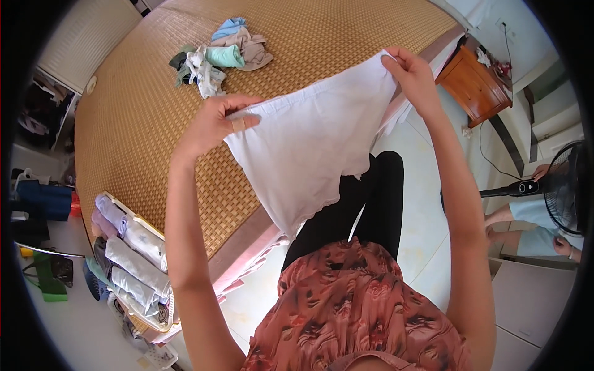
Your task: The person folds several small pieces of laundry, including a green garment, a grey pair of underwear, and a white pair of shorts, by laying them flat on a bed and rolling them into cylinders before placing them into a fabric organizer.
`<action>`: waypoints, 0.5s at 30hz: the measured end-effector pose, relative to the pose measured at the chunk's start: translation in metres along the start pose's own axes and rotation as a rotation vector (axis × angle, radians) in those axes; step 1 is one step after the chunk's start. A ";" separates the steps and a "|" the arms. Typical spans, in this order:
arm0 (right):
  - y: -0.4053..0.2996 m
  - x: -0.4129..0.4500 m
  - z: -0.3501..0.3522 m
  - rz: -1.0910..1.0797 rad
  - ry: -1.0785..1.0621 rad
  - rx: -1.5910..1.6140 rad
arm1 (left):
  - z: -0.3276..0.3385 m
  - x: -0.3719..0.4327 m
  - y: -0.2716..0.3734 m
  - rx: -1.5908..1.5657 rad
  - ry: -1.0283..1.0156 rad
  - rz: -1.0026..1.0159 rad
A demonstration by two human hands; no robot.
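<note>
A white garment with an elastic waistband [311, 139], probably shorts or underpants, hangs stretched between my two hands over the bed's edge and my lap. My left hand [216, 121] pinches one end of the waistband, with a plaster-like band around a finger. The other end is gripped by my right hand [408, 74], higher and farther right. Scalloped trim shows along the garment's lower hem. Beyond it, on the woven mat [297, 37], lies a loose pile of clothes: a mint-green piece [226, 56], a beige piece [250, 46], a blue piece [229, 28] and a white printed piece [203, 72].
At the left, a white basket [168, 310] holds several rolled clothes [137, 259] on the bed's corner. A wooden nightstand [478, 88] stands to the right. Another person [529, 227] is beside a black fan [564, 190] at the far right, with a cable along the floor.
</note>
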State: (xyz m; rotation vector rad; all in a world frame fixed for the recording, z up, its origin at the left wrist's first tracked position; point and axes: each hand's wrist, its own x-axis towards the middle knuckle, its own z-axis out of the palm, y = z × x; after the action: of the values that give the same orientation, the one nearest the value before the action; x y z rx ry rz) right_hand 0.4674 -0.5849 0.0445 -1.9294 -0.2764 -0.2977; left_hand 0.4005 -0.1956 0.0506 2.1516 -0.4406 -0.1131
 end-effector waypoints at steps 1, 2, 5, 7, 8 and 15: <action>0.001 0.008 0.001 -0.036 -0.022 -0.077 | -0.004 0.005 -0.002 0.085 -0.014 -0.001; 0.003 0.017 0.003 -0.072 -0.044 -0.152 | -0.011 0.011 -0.003 0.159 -0.010 0.016; 0.001 0.050 0.005 -0.116 -0.068 -0.177 | -0.032 0.035 -0.001 0.294 0.089 0.183; -0.003 0.066 -0.003 -0.122 -0.096 -0.124 | -0.042 0.041 0.019 0.382 0.155 0.100; -0.004 0.071 -0.009 -0.110 -0.103 -0.099 | -0.046 0.046 0.025 0.380 0.193 0.105; -0.019 0.060 -0.013 -0.253 -0.078 -0.219 | -0.067 0.041 0.028 0.443 0.163 0.164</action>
State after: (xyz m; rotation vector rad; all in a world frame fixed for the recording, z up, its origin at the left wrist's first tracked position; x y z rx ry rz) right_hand 0.5170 -0.5865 0.0859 -2.1264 -0.5616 -0.4354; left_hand 0.4470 -0.1728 0.1162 2.5191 -0.5861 0.2753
